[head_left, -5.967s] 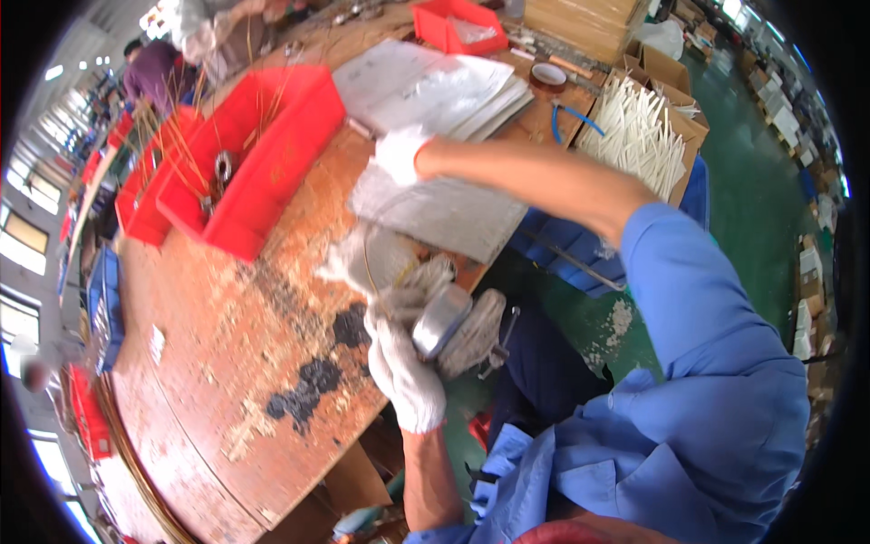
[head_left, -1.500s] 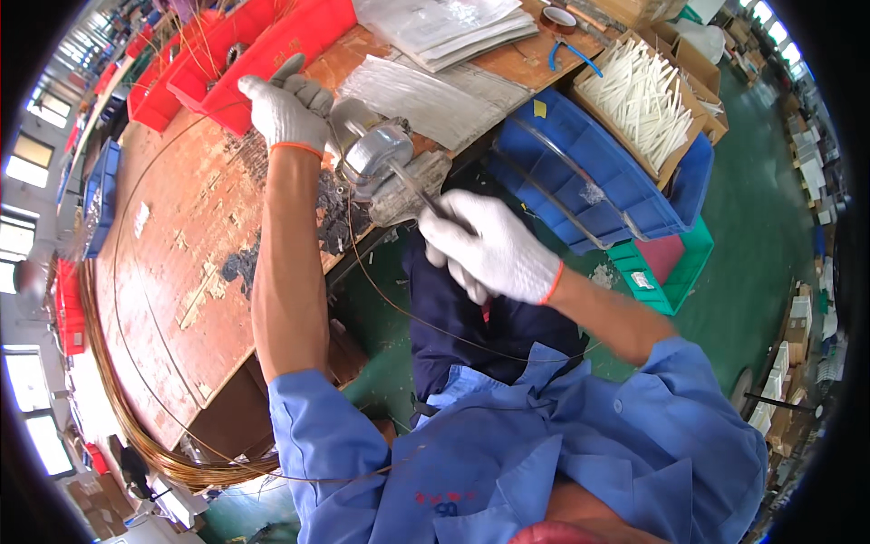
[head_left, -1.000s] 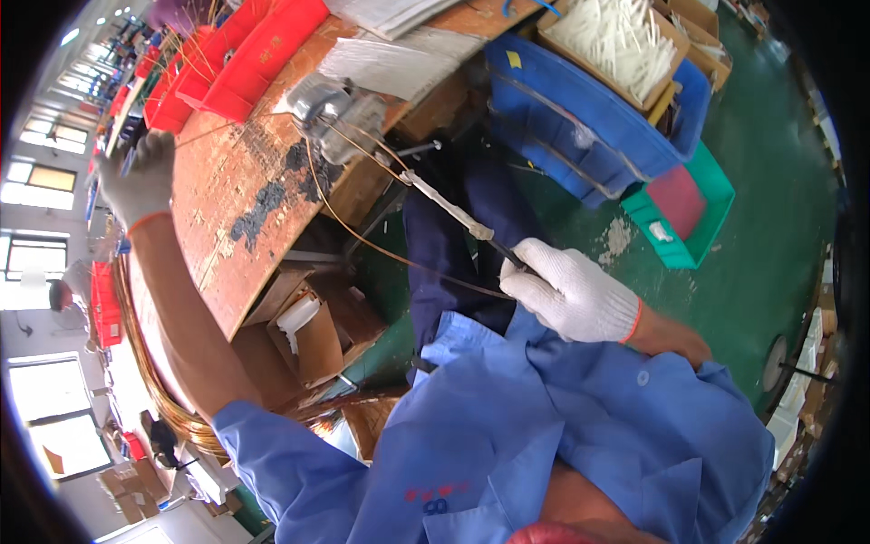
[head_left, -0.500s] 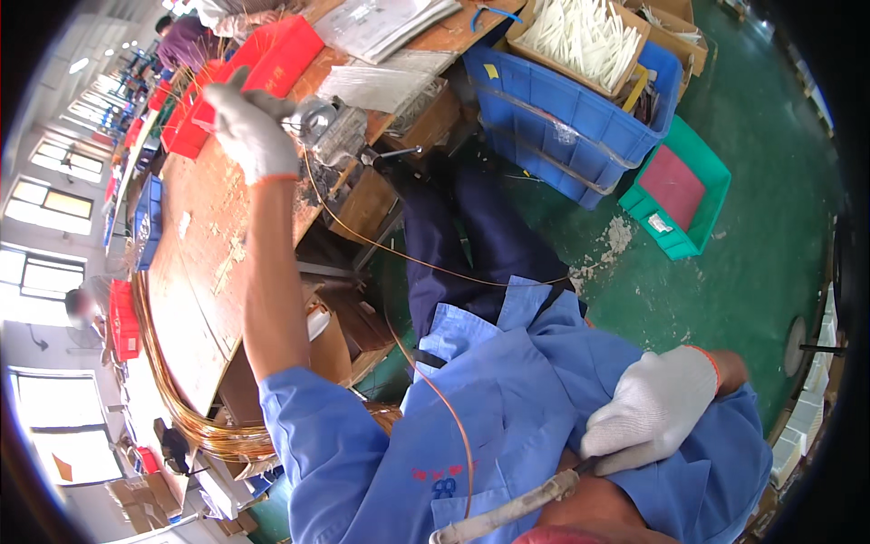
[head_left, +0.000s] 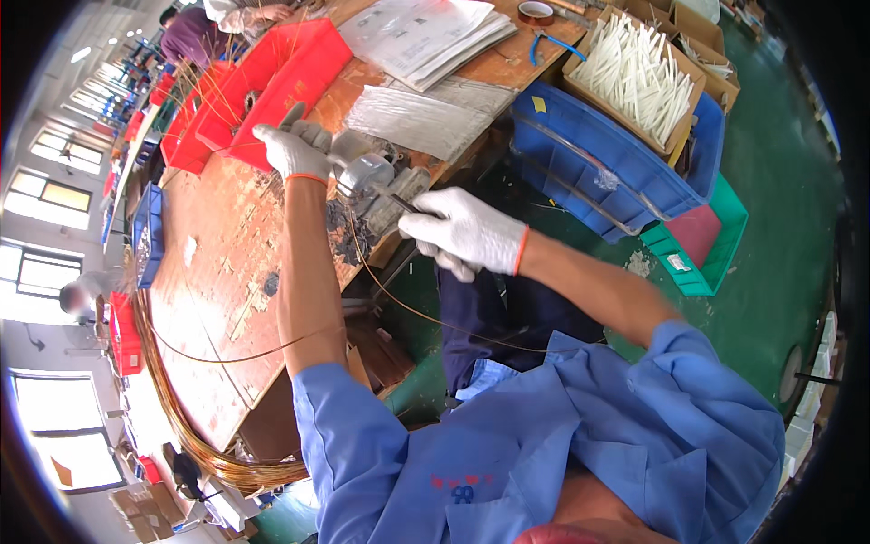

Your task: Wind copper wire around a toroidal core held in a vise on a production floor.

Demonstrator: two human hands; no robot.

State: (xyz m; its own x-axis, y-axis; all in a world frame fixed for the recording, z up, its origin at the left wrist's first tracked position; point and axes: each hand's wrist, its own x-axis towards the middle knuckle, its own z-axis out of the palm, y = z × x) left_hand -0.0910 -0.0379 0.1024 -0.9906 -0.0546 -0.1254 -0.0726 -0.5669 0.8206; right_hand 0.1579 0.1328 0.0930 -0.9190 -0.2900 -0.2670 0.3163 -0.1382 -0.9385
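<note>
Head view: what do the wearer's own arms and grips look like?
Left grip and right grip: white knitted gloves with orange cuff edges; the left glove has greyish fingers. Blue fabric sleeves end around the elbows, leaving the forearms bare.

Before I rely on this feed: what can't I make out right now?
All in the head view:
Left hand: whether it grips anything, hidden by its own glove.
Rod: rear end, covered by the right hand.
Blue crate: much inside, covered by the cardboard box.
Wire coil: one stretch, behind the blue sleeve.
</note>
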